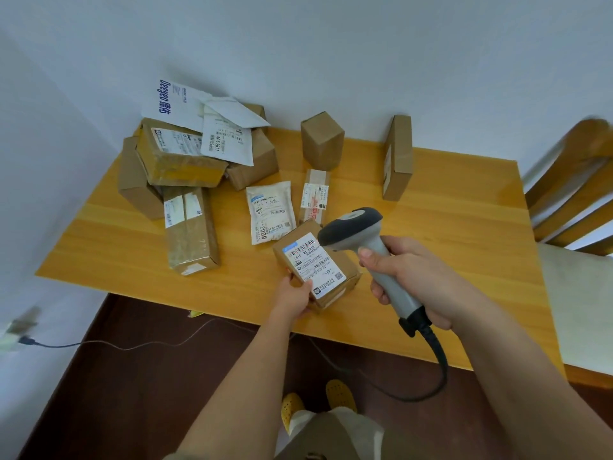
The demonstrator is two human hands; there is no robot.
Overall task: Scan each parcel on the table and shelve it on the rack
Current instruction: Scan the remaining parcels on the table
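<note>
Parcels (185, 151) were heaped at the far left of the wooden table (447, 260), presumably awaiting scanning. One small box (316, 265) was gripped at its near corner by the left hand (295, 298), label tilted upward so it could be read. The scanner (361, 242), handle wrapped by the right hand (414, 277), was aimed at that label.

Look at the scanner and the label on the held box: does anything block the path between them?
Nothing visible does. The right hand aims the scanner head just above the label of the box, which the left hand tilts face-up. The other parcels lie farther back on the table.
</note>
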